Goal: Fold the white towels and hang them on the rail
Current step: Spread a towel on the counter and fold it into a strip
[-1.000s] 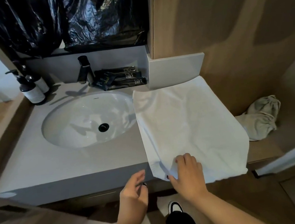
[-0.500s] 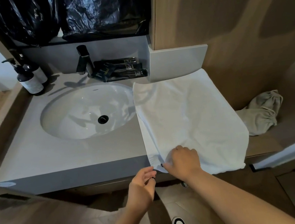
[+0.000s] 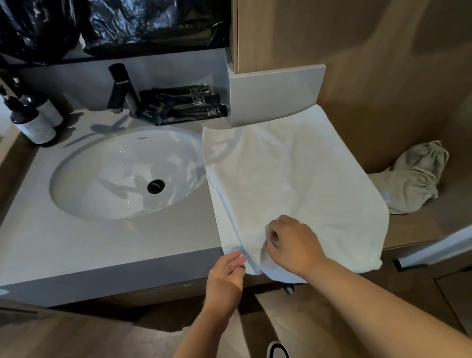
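I am pinching the towel (image 3: 288,178), lying limp, light and soft on the bench (image 3: 94,244) right of the sink, at its near-left corner with both hands, right (image 3: 293,244) and left (image 3: 226,278).

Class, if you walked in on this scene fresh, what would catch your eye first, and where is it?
The large white towel spread on the grey counter right of the oval white sink, its near edge overhanging. There the right hand pinches the cloth, the left hand at its corner.
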The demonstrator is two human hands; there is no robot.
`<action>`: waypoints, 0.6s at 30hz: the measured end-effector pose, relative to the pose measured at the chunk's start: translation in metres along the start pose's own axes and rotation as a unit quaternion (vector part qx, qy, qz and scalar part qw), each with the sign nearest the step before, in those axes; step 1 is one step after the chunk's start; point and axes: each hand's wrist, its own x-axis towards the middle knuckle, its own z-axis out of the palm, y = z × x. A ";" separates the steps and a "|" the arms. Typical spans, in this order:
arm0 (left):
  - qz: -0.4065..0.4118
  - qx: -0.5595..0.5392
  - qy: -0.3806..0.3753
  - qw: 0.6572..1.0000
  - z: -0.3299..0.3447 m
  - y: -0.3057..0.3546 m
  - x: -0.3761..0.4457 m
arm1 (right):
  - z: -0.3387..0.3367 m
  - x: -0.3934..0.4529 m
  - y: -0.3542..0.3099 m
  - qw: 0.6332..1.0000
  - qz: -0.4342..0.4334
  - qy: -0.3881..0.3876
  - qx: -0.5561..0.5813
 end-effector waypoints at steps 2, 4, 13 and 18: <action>-0.009 -0.034 -0.010 0.999 0.008 0.005 0.004 | 0.005 -0.005 0.003 0.999 -0.022 -0.001 -0.025; -0.021 -0.079 -0.024 0.996 0.014 0.012 0.005 | 0.014 -0.014 0.005 0.999 -0.036 0.000 -0.037; 0.081 -0.164 -0.092 0.979 0.015 0.030 0.003 | 0.017 -0.040 0.016 0.973 0.020 0.036 0.226; 0.024 -0.165 -0.010 0.986 0.024 0.033 0.017 | -0.021 -0.024 0.040 0.892 0.152 -0.006 0.426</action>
